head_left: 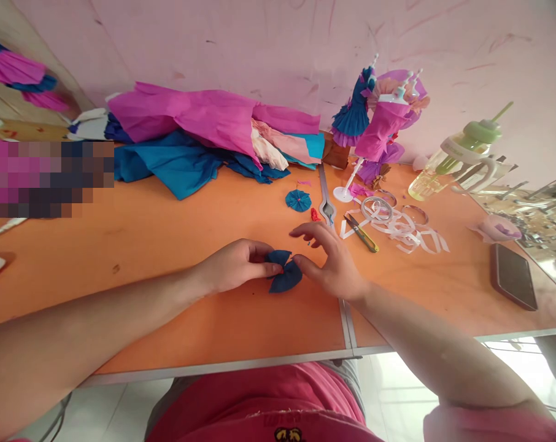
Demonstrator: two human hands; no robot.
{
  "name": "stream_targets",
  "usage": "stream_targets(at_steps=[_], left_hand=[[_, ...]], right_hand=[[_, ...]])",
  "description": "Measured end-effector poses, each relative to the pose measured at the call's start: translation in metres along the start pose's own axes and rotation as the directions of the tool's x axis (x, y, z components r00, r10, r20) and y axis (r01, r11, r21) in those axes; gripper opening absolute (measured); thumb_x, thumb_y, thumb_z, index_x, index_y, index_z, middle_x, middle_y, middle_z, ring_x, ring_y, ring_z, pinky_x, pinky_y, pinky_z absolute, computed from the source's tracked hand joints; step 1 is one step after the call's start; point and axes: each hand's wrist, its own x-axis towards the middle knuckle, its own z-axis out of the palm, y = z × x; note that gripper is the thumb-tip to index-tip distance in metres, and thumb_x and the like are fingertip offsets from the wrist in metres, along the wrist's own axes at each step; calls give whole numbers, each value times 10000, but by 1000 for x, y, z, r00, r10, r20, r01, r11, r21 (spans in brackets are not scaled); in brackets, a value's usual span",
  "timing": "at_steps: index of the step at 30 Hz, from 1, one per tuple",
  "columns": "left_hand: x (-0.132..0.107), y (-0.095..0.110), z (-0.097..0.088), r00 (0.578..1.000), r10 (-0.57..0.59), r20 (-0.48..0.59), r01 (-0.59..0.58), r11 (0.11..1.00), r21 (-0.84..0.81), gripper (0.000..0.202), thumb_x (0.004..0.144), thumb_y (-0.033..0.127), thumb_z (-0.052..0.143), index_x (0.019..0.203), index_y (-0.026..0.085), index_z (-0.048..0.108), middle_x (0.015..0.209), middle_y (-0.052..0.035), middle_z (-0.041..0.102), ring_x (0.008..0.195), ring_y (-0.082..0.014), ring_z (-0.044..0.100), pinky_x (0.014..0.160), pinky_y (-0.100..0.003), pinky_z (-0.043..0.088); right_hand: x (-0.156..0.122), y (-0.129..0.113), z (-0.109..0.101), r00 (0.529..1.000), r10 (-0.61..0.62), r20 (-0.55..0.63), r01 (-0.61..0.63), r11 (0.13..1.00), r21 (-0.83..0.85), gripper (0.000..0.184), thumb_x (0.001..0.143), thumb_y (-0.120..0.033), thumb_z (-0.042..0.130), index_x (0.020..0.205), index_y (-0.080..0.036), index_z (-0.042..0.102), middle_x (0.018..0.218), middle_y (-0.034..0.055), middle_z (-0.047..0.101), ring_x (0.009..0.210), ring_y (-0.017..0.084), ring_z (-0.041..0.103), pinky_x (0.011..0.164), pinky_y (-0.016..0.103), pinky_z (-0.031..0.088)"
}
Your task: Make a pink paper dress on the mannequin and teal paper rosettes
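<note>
My left hand pinches a dark blue crepe paper piece between thumb and fingers, just above the orange table. The piece fans out like a partly opened rosette, with a speck of red near its middle. My right hand is at its right side, thumb and fingers apart, the thumb tip close to the paper's edge; whether it touches cannot be made out. Beyond the hands lies a finished-looking round blue pleated paper rosette. A small red scrap lies between it and my right hand.
Yellow thread snips and curled white ribbon strips lie right of my hands. Behind stand paper-dressed figures on a white stand, and a bottle. A phone lies far right. Magenta paper sheets are heaped along the wall.
</note>
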Motion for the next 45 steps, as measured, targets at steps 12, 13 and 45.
stream_targets(at_steps=[12, 13, 45], left_hand=[[-5, -2, -3, 907, 349, -236, -158, 802, 576, 458, 774, 448, 713, 1168, 232, 622, 1048, -64, 691, 985, -269, 634, 872, -399, 497], [-6, -1, -2, 869, 442, -221, -200, 724, 660, 395, 772, 437, 719, 1094, 220, 648, 1062, -71, 678, 1018, -274, 611, 904, -408, 478], [-3, -1, 11, 879, 475, 23, -250, 420, 872, 162, 870, 333, 594, 818, 269, 734, 896, -9, 699, 923, -220, 607, 931, -452, 275]], right_hand=[[2, 18, 8, 957, 282, 72, -252, 925, -284, 443, 774, -275, 677, 1203, -235, 575, 1036, 42, 674, 834, 161, 604, 778, 314, 466], [1, 16, 5, 968, 247, 46, -219, 917, -334, 449, 782, -289, 681, 1216, -231, 581, 1107, 62, 657, 888, 177, 601, 819, 332, 463], [-4, 11, 9, 933, 10, 360, 217, 781, -586, 160, 929, -266, 562, 951, -253, 720, 863, 19, 703, 820, 170, 556, 637, 287, 334]])
